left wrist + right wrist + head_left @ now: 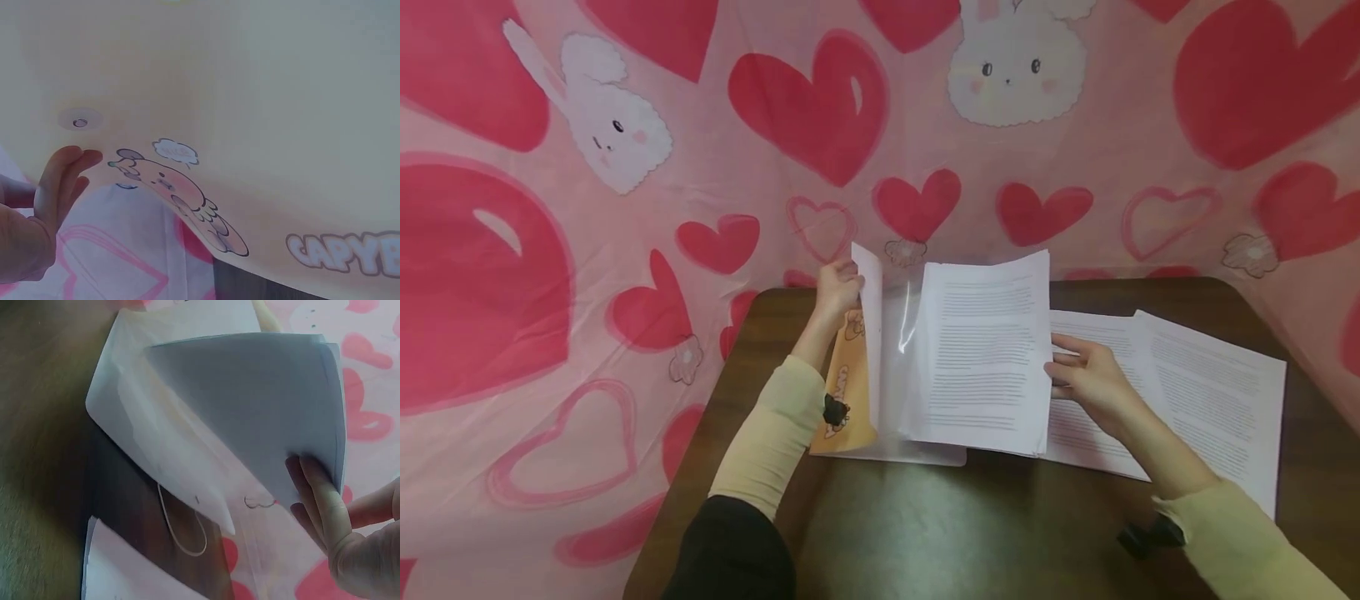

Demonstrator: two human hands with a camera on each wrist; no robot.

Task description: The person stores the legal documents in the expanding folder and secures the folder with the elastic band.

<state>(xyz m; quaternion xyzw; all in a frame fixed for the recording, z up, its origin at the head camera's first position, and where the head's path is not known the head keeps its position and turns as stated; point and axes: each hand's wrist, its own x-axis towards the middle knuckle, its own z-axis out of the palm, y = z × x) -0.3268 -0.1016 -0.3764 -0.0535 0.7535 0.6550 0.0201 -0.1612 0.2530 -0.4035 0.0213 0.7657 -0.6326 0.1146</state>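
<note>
A pink cloth (1120, 133) with soft creases fills the upper part and left side of the head view, and drops along the right edge too. It is printed with red hearts, the largest heart (482, 283) at the left edge, and white rabbit heads, one rabbit (613, 133) at upper left. Below stands a dark brown table (775, 333) with rounded far corners. A pale, dull patch of light (895, 517) shows on the tabletop at lower centre.

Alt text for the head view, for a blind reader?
A person's right hand holds white printed paper sheets beside an orange cartoon-printed folder cover that the left hand holds up. More printed sheets lie at right on a dark brown wooden table.
</note>
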